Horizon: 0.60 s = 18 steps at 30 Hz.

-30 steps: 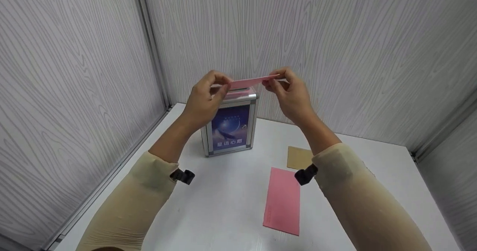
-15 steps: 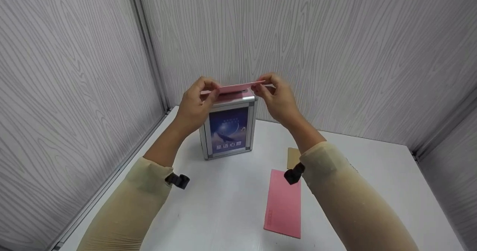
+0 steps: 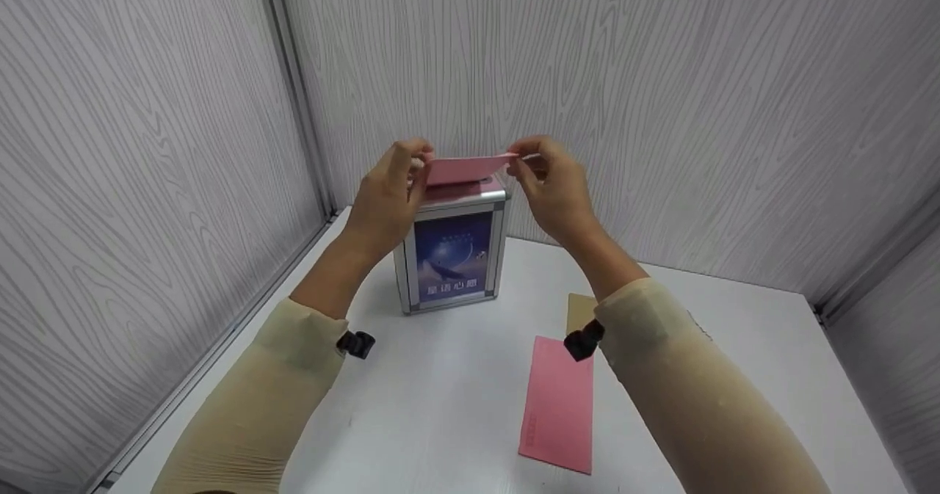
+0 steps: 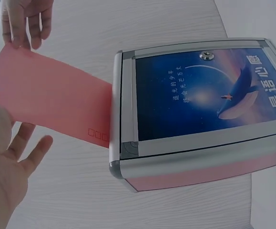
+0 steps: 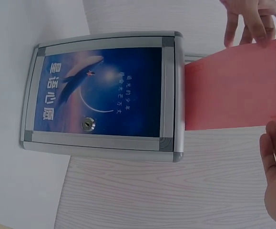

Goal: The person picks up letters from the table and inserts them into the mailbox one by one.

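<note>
A pink envelope is held by its two ends over the top of a silver-framed box with a blue whale picture on its front. My left hand pinches the left end, thumb toward me. At the other end, my right hand pinches the corner between thumb and fingers. In the left wrist view the envelope, printed with small squares, has its lower edge right at the top of the box. A dark slot shows partly under it in the head view.
A second pink envelope lies flat on the white table, front right of the box. Beyond it lies a tan envelope-like piece, partly covered by the right sleeve. Wood-grain panels stand behind and at both sides.
Both hands have shifted left and slightly down, bringing the envelope over the box slot. The envelope has since tipped so that more of its face shows.
</note>
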Available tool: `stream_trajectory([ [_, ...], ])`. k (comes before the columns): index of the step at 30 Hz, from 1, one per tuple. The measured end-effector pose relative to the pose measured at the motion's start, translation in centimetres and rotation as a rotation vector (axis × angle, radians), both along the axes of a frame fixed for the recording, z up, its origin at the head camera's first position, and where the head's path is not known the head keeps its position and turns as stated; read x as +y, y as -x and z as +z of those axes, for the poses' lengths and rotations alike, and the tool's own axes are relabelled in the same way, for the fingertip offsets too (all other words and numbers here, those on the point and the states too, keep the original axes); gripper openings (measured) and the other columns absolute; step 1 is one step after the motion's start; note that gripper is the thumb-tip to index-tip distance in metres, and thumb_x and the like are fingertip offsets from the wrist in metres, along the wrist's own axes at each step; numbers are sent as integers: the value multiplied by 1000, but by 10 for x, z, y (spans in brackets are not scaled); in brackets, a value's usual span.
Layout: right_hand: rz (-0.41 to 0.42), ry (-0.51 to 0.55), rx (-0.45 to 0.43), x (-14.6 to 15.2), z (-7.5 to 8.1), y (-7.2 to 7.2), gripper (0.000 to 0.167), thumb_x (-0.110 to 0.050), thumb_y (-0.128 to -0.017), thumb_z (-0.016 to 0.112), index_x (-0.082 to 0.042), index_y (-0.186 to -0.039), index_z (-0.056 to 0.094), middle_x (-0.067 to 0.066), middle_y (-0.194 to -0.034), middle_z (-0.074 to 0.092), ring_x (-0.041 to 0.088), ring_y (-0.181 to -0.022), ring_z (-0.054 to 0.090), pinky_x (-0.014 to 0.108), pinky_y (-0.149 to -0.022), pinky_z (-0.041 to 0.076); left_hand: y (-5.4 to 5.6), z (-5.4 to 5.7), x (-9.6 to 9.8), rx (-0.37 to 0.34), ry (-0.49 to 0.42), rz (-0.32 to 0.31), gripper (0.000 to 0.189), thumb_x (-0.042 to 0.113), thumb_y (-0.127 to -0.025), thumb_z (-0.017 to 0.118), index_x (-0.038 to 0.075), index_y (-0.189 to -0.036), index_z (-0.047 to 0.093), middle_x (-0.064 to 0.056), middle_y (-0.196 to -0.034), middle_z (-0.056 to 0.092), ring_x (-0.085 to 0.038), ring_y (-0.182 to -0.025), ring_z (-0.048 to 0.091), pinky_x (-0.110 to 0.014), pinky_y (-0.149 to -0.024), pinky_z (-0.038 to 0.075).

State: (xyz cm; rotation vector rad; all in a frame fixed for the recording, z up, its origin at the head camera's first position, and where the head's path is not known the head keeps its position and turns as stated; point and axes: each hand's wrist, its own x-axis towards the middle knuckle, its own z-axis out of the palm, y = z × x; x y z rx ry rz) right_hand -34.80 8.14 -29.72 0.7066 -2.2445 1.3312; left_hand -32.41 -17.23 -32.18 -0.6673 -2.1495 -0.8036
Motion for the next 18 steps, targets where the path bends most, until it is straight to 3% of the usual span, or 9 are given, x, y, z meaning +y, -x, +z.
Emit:
stream_trajectory([
  [4,-15,-20,22,-1,2,-1,23,-10,-111,61,-8,-134,64,10,-119,76,23,-107,78,33,-96,62,0,0,1,128,85,29,28,11,-115,51,23,-137,39,-17,-127,67,-34,-105,77,-44,-84,67],
  [8,-49,-68,82,-1,2,-4,19,-12,-111,60,-8,-129,64,10,-114,77,19,-103,78,33,-93,63,1,-2,0,225,130,49,20,13,-116,48,20,-135,44,-14,-121,71,-32,-100,75,-44,-83,66],
  [13,-82,-116,181,-2,1,-3,14,-12,-111,61,-6,-121,69,11,-113,81,21,-102,79,38,-92,65,5,-3,-2,340,106,85,13,17,-116,51,14,-127,56,-11,-109,73,-29,-92,73,-45,-72,59],
  [18,-97,-157,225,-6,-2,2,14,-13,-110,64,-4,-117,73,10,-112,81,23,-105,79,36,-95,64,11,-5,-3,430,55,132,5,12,-110,64,8,-113,66,-11,-106,73,-29,-92,71,-47,-74,53],
])
